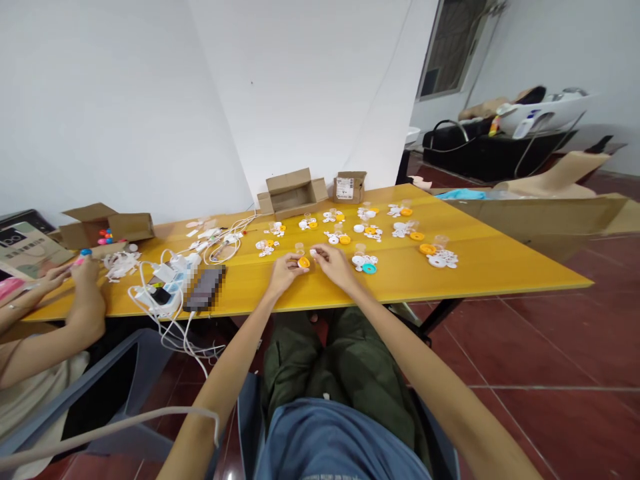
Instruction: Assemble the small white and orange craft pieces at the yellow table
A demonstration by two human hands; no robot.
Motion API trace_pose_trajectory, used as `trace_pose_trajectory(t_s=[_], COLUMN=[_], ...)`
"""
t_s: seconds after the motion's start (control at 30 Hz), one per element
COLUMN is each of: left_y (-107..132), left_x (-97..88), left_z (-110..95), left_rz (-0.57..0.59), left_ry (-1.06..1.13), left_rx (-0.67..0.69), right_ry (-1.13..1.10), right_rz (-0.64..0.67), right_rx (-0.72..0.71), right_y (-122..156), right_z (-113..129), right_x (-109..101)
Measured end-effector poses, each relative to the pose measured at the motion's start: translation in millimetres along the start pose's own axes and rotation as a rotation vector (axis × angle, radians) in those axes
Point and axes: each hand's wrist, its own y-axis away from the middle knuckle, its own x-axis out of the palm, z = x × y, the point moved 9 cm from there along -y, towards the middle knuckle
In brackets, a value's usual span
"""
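My left hand (284, 273) is closed on a small round orange lid (303, 263) above the near part of the yellow table. Just to its right, my right hand (330, 263) pinches a small white disc (313, 253) between thumb and fingertips. A little gap separates the two hands. Behind them stands a small clear cup (299, 248). To the right of my right hand lie a teal ring-shaped lid (369, 269) and a cluster of white discs with markings. Farther back, several similar groups combine clear cups, orange lids (345, 239) and white discs.
Two cardboard boxes, an open one (293, 193) and a smaller one (349, 187), stand by the wall. At left are a power strip (175, 293) with tangled white cables, a dark phone-like device (205, 288) and another open box (107, 227). A co-worker's hands (83, 270) hold colourful pieces there.
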Motion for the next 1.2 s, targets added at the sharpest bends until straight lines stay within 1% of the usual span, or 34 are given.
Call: trace_pose_trajectory(t_s=[0.1,0.17,0.23,0.57,0.73,0.9,1.2], left_y=[-0.1,-0.2,-0.2,0.1,-0.1,0.2,-0.7], left_x=[1.3,2.5,3.1,3.0,4.2,3.1,3.4], left_z=[1.0,1.3,1.5,1.2,1.7,1.1,2.4], left_rz=[0.013,0.027,0.034,0.047,0.06,0.048,0.048], left_ry=[0.007,0.011,0.013,0.021,0.032,0.028,0.035], left_rx=[-0.01,-0.011,-0.006,-0.001,0.0,0.01,0.001], right_ry=[-0.238,-0.32,-0.352,-0.32,-0.28,-0.244,-0.241], right_rz=[0.007,0.008,0.007,0.031,0.028,0.037,0.047], right_rx=[0.07,0.098,0.105,0.101,0.067,0.036,0.045], right_y=[3.2,4.0,3.9,3.9,5.8,5.6,3.6], right_z=[-5.4,-6.8,-6.3,-4.4,-0.7,5.6,5.5], right_x=[6.3,9.4,10.6,10.5,8.8,5.3,5.4])
